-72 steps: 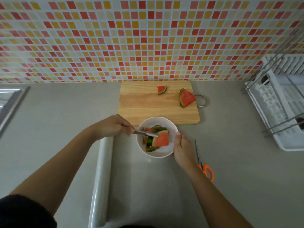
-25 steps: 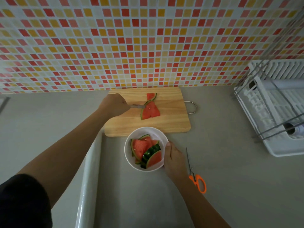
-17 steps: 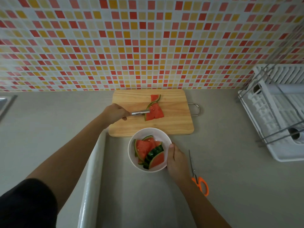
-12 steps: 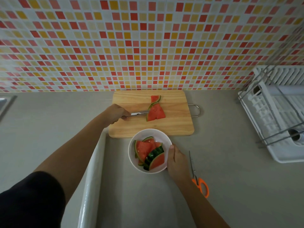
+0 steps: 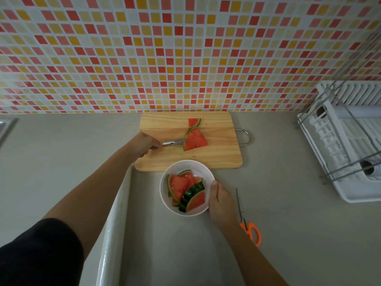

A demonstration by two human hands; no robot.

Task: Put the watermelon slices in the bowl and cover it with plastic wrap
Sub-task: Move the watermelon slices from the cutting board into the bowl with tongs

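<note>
A white bowl [image 5: 203, 168] holding several watermelon slices [image 5: 181, 185] stands on the counter just in front of the wooden cutting board [image 5: 165, 159]. My right hand [image 5: 221, 200] grips the bowl's right rim. My left hand [image 5: 144, 144] holds metal tongs [image 5: 173, 143] whose tips pinch a large watermelon slice [image 5: 194, 139] on the board. A smaller slice [image 5: 193, 122] lies just behind it, touching it. A plastic wrap roll [image 5: 112, 230] lies on the counter left of the bowl, under my left forearm.
Orange-handled scissors [image 5: 249, 230] lie right of my right hand. A white dish rack [image 5: 350, 145] stands at the right edge of the counter. A tiled wall runs behind the board. A sink edge [image 5: 7, 125] shows at far left.
My left hand left the bowl, reached to the board and closed the tongs on the large slice, dragging it slightly toward the bowl. My right hand stayed on the bowl.
</note>
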